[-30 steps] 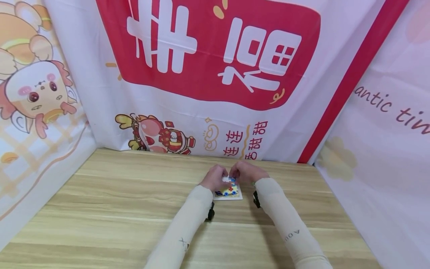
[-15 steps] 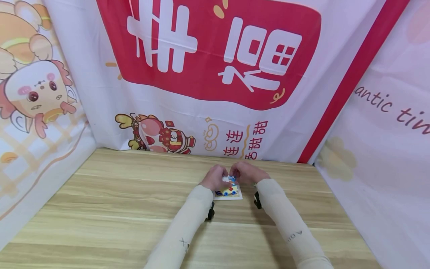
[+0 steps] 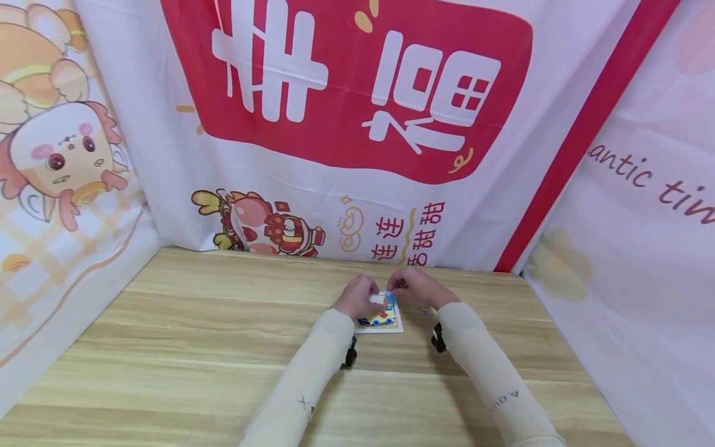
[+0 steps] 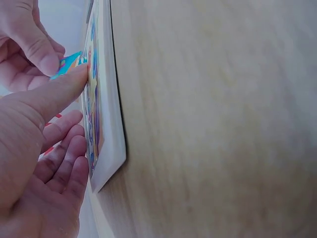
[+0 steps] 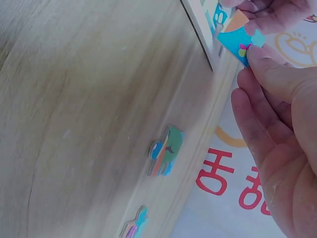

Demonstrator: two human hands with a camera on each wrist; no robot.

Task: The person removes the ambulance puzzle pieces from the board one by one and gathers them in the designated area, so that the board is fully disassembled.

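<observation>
A small jigsaw board (image 3: 395,326) with a pale frame and a picture of a yellow vehicle lies on the wooden table. My right hand (image 3: 418,287) is over its far right corner. Its thumb and fingers pinch a blue-and-orange puzzle piece (image 5: 238,40), tilted up at the board's edge. My left hand (image 3: 356,297) is at the board's left side. In the left wrist view, that hand's straight thumb (image 4: 69,87) touches the picture, while its other fingers (image 4: 64,158) lie loosely bent beside the board. The left fingers partly cover the picture.
Two loose puzzle pieces lie on the table in the right wrist view: a green-and-blue one (image 5: 171,151) and a pink-and-teal one (image 5: 134,225). Behind the table (image 3: 223,347) hangs a printed red-and-white cloth (image 3: 313,155), with more cloth on both sides.
My right hand has shifted slightly right, and more of the blue puzzle piece shows under its fingertips. A small loose piece now shows beside the right wrist. The left hand stays put.
</observation>
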